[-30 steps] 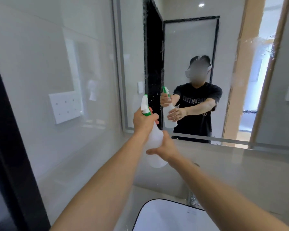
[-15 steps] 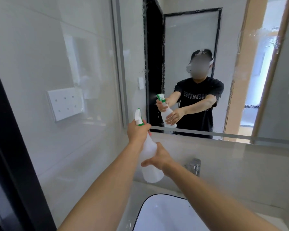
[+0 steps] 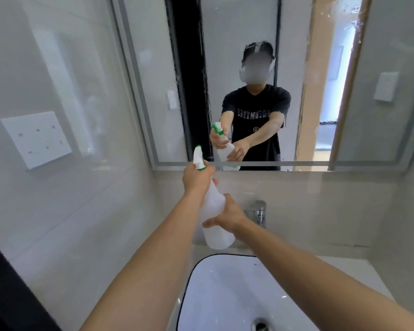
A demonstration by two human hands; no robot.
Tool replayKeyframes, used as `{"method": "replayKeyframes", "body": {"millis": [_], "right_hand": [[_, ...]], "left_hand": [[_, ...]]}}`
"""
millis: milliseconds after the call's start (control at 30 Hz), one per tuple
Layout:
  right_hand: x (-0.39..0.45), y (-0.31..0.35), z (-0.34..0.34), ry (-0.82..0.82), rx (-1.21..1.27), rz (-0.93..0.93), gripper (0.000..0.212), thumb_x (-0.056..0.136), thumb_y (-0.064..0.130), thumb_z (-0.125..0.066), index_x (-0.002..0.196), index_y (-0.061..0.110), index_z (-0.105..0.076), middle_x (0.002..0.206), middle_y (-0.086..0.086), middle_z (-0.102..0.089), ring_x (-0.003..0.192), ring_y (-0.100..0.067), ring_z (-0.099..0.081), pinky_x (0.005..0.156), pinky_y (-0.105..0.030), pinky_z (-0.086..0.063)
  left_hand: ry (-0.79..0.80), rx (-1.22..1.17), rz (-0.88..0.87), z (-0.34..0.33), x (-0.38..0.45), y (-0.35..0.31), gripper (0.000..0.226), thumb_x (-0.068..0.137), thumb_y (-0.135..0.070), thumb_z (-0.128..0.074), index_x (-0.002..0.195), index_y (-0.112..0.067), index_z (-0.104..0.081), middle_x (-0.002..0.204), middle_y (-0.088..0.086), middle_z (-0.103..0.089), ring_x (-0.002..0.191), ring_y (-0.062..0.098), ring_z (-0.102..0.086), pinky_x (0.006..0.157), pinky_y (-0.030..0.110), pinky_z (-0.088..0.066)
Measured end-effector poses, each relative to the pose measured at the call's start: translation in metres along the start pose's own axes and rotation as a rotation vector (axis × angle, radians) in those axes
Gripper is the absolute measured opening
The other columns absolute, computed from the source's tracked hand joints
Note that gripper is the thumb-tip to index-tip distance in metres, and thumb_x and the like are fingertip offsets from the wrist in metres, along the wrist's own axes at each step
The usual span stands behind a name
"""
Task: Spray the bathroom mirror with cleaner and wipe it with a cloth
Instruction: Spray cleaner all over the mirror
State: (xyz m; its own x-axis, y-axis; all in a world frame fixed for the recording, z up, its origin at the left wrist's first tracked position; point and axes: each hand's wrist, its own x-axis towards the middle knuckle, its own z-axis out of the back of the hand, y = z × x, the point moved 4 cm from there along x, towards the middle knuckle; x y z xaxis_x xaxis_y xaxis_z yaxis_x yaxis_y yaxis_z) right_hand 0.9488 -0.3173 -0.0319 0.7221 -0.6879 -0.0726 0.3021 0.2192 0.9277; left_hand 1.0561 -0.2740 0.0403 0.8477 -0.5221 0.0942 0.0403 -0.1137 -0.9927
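A white spray bottle (image 3: 215,206) with a green-and-white trigger head is held out over the sink, its nozzle pointing at the lower left of the mirror (image 3: 249,32). My left hand (image 3: 196,179) grips the bottle's neck and trigger. My right hand (image 3: 228,216) wraps around the bottle's body from the right. The mirror glass carries wet streaks and droplets, and it reflects me holding the bottle. No cloth shows in my hands; a white patch sits at the mirror's bottom edge in the reflection.
A white sink (image 3: 237,295) with a dark rim lies below my arms, its drain at the bottom edge. A chrome faucet (image 3: 258,211) stands behind my right hand. A white socket plate (image 3: 36,139) is on the glossy left wall.
The bottle and both hands have dropped from in front of the mirror's lower edge to the wall below it. The camera has tilted downward, showing more sink.
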Motion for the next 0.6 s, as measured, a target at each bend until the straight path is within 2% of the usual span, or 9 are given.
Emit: {"method": "replayKeyframes", "body": {"millis": [100, 200, 300, 367, 500, 600], "right_hand": [[-0.003, -0.014, 0.013, -0.026, 0.030, -0.020, 0.074, 0.065, 0.014, -0.089, 0.122, 0.019, -0.042, 0.116, -0.005, -0.059, 0.105, -0.028, -0.057, 0.079, -0.041, -0.047], [-0.009, -0.030, 0.030, -0.076, 0.055, -0.042, 0.076, 0.064, 0.013, -0.090, 0.123, 0.018, -0.043, 0.115, -0.003, -0.059, 0.106, -0.027, -0.058, 0.083, -0.043, -0.050], [-0.018, -0.048, 0.052, -0.159, 0.079, -0.068, 0.078, 0.063, 0.012, -0.090, 0.123, 0.019, -0.041, 0.111, 0.001, -0.055, 0.109, -0.028, -0.056, 0.092, -0.049, -0.051], [-0.025, -0.058, 0.069, -0.208, 0.087, -0.085, 0.082, 0.062, 0.013, -0.090, 0.126, 0.020, -0.040, 0.117, -0.002, -0.056, 0.111, -0.030, -0.055, 0.095, -0.051, -0.051], [-0.039, -0.075, 0.108, -0.293, 0.096, -0.107, 0.079, 0.063, 0.012, -0.090, 0.126, 0.018, -0.042, 0.115, -0.003, -0.057, 0.110, -0.028, -0.056, 0.086, -0.044, -0.051], [-0.049, -0.083, 0.135, -0.349, 0.085, -0.118, 0.078, 0.063, 0.014, -0.090, 0.124, 0.019, -0.042, 0.116, -0.005, -0.058, 0.109, -0.030, -0.057, 0.090, -0.048, -0.053]], "left_hand": [[0.025, 0.030, 0.005, -0.021, -0.006, 0.006, 0.012, 0.084, -0.013, -0.070, 0.083, -0.019, -0.060, 0.079, 0.006, -0.063, 0.049, 0.022, -0.063, 0.063, 0.038, -0.053], [0.048, 0.061, 0.005, -0.045, -0.012, 0.015, 0.020, 0.082, -0.014, -0.073, 0.075, -0.018, -0.054, 0.073, 0.006, -0.060, 0.050, 0.024, -0.063, 0.064, 0.038, -0.052], [0.132, 0.068, 0.017, -0.077, -0.021, 0.021, 0.020, 0.082, -0.015, -0.076, 0.078, -0.018, -0.056, 0.079, 0.006, -0.063, 0.052, 0.024, -0.065, 0.062, 0.037, -0.052], [0.213, 0.068, 0.021, -0.100, -0.029, 0.024, 0.017, 0.083, -0.016, -0.076, 0.083, -0.018, -0.059, 0.084, 0.006, -0.066, 0.055, 0.026, -0.067, 0.064, 0.038, -0.053], [0.330, 0.084, 0.008, -0.147, -0.046, 0.025, 0.014, 0.086, -0.014, -0.073, 0.088, -0.019, -0.061, 0.089, 0.005, -0.067, 0.057, 0.025, -0.070, 0.063, 0.036, -0.051], [0.344, 0.103, -0.029, -0.177, -0.055, 0.023, 0.017, 0.085, -0.012, -0.073, 0.080, -0.019, -0.059, 0.082, 0.012, -0.063, 0.052, 0.026, -0.064, 0.061, 0.038, -0.053]]}}
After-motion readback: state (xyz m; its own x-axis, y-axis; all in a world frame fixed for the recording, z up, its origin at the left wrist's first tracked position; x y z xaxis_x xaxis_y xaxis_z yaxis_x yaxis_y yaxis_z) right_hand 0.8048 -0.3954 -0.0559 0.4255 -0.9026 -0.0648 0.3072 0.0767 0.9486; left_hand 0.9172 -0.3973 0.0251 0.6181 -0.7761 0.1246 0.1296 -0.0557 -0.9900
